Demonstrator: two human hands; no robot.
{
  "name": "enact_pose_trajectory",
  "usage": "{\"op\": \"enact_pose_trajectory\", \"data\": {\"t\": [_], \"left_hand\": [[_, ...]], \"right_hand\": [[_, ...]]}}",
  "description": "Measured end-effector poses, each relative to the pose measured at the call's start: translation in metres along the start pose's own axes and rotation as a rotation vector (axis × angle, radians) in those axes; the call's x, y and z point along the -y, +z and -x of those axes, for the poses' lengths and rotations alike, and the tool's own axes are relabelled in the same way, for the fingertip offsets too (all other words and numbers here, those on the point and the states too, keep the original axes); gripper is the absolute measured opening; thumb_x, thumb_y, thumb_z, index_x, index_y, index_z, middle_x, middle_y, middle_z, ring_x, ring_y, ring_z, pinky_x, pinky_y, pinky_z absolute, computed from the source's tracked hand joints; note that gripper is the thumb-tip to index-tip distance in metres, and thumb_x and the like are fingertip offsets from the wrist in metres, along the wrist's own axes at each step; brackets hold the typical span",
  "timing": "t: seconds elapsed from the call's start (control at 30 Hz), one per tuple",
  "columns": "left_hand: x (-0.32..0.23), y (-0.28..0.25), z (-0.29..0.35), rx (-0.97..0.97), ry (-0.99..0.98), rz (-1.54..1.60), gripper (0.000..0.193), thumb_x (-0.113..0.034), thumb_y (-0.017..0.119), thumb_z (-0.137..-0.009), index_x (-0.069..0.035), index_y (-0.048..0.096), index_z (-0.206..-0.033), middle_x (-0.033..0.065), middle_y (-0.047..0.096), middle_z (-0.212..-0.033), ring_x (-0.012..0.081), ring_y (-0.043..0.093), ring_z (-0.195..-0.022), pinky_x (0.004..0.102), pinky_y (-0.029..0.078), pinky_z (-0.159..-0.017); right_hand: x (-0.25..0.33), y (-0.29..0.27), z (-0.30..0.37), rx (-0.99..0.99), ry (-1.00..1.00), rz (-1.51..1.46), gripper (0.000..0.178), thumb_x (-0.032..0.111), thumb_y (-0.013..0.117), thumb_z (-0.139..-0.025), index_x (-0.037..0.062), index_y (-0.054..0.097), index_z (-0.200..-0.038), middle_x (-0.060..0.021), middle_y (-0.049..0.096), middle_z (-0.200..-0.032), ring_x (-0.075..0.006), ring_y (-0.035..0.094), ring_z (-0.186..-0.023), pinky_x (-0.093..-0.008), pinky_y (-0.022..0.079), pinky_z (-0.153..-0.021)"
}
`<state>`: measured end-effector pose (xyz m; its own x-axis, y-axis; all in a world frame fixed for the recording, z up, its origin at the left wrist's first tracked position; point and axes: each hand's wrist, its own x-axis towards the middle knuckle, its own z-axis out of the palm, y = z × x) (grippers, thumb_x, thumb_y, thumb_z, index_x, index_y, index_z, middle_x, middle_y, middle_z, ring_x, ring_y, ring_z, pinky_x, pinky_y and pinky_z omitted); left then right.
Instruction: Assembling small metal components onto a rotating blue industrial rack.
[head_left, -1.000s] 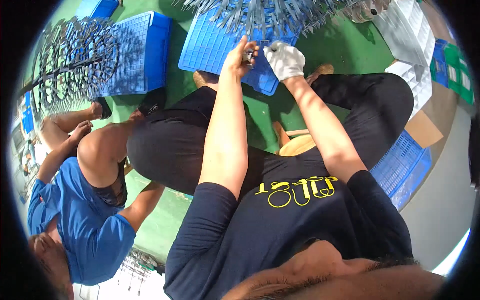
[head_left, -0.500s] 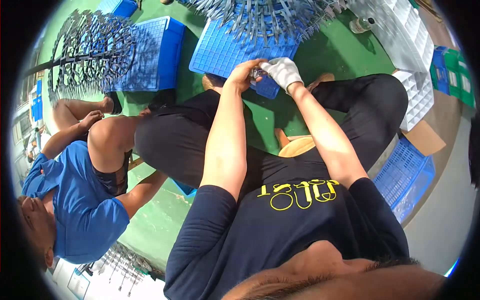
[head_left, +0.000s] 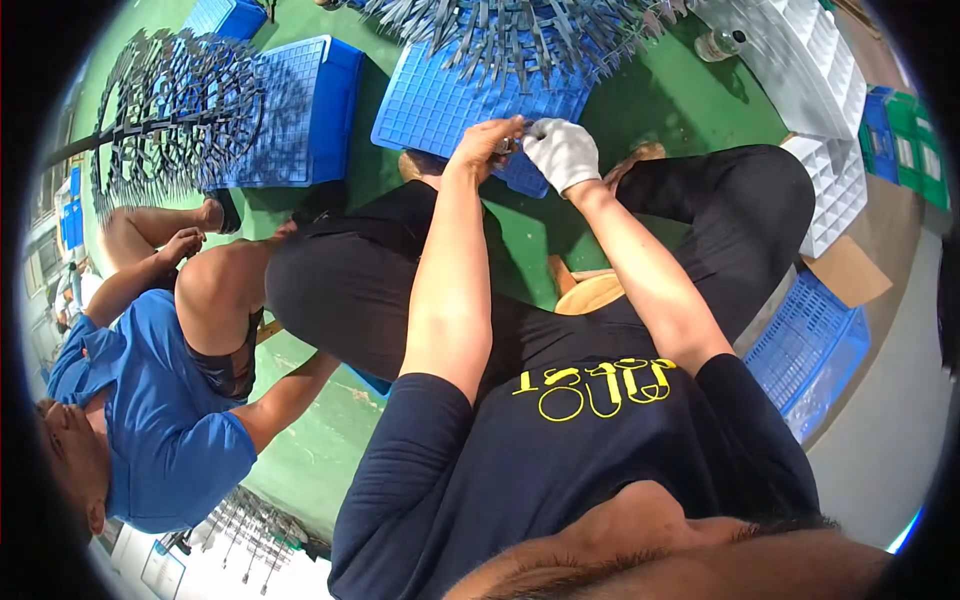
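Observation:
My left hand is bare and closed around a small shiny metal piece, mostly covered by the fingers. Close beside it, my right hand wears a white glove, its fingers curled in toward the same piece. Whether the gloved fingertips grip anything cannot be made out. Both hands are held out over the near edge of a blue plastic crate. Just beyond them stands a round rack crowded with grey strip-like pieces.
On the left sits a co-worker in a blue shirt, near a second strip-covered rack and another blue crate. A wooden stool shows between my legs. White grid trays, a blue basket and a bottle stand right.
My gloved right hand has turned slightly, showing more of its back, and its fingers look more curled. My left hand stays closed on the metal piece with little movement.

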<state>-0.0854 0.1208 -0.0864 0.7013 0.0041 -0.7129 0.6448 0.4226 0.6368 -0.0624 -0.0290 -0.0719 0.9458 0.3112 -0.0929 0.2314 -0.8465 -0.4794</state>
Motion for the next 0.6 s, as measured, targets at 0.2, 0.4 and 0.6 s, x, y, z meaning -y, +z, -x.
{"op": "enact_pose_trajectory", "data": {"t": [0.2, 0.4, 0.6], "left_hand": [[-0.004, -0.019, -0.009, -0.016, 0.007, -0.051, 0.015, -0.022, 0.074, -0.074, -0.009, 0.069, -0.078, 0.0014, 0.062, -0.070, 0.0081, 0.052, -0.056, 0.0185, 0.032, -0.044], [-0.024, -0.034, -0.015, 0.063, 0.042, -0.343, 0.016, -0.021, 0.072, -0.076, -0.006, 0.069, -0.082, 0.0018, 0.061, -0.069, 0.0077, 0.053, -0.058, 0.0178, 0.033, -0.046], [-0.036, -0.037, -0.016, 0.020, 0.026, -0.503, 0.019, -0.025, 0.074, -0.075, -0.007, 0.069, -0.081, 0.0007, 0.061, -0.068, 0.0073, 0.052, -0.056, 0.0187, 0.033, -0.047]], "right_hand": [[0.008, 0.003, -0.003, 0.003, -0.043, -0.085, 0.028, 0.037, 0.056, -0.078, 0.0122, 0.070, -0.076, -0.0083, 0.068, -0.078, -0.0332, 0.062, -0.068, -0.0387, 0.049, -0.061], [0.021, -0.012, -0.014, 0.164, 0.107, -0.046, 0.032, 0.040, 0.054, -0.078, 0.0117, 0.069, -0.076, -0.0091, 0.068, -0.078, -0.0331, 0.062, -0.071, -0.0393, 0.048, -0.063], [0.027, -0.003, -0.024, 0.312, 0.086, 0.069, 0.036, 0.043, 0.049, -0.079, 0.0126, 0.069, -0.074, -0.0102, 0.068, -0.079, -0.0344, 0.062, -0.073, -0.0403, 0.049, -0.064]]}}
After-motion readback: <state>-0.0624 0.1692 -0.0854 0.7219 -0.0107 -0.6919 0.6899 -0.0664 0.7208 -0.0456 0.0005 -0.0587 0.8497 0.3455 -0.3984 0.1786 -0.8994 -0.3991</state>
